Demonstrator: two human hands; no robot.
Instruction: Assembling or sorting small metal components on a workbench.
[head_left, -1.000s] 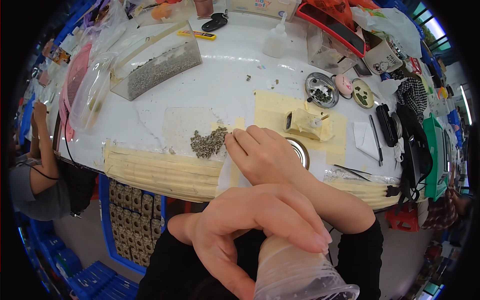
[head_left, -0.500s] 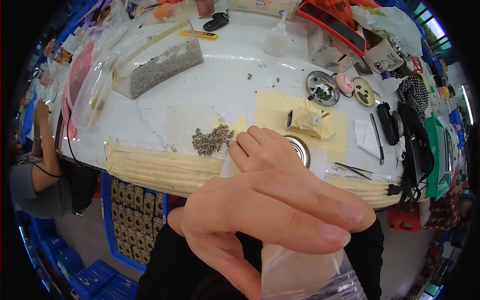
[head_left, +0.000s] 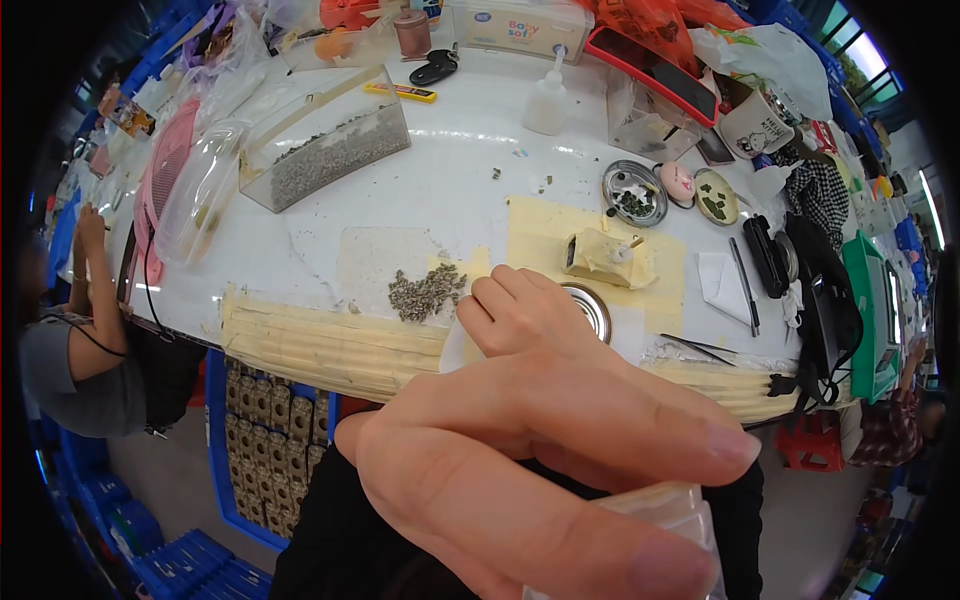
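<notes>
Large and close to the view, my left hand [head_left: 470, 450] curls its fingers over a clear plastic container [head_left: 690, 515]; the thumb and most of the container are hidden. Beyond it, my right hand [head_left: 525, 315] rests at the table's near edge with its fingers curled in, and what they hold, if anything, cannot be seen. A heap of small grey-brown pieces [head_left: 428, 292] lies just left of the right hand. Partly behind that hand is a round silver tin [head_left: 590, 308]. White paper [head_left: 456, 350] shows beside the knuckles.
A taped block [head_left: 605, 258] stands on yellow paper [head_left: 535, 225]. Tweezers [head_left: 700, 347] and a pen [head_left: 743, 285] lie rightward, near a metal dish [head_left: 634, 195] with green bits. A clear box of grey granules [head_left: 335, 155] and a white squeeze bottle [head_left: 546, 100] stand farther back. A co-worker [head_left: 85, 350] sits at left.
My left hand has come nearer and lower, its two front fingers spreading apart, and less of the plastic container shows. The right hand stays in place; the view has shifted slightly.
</notes>
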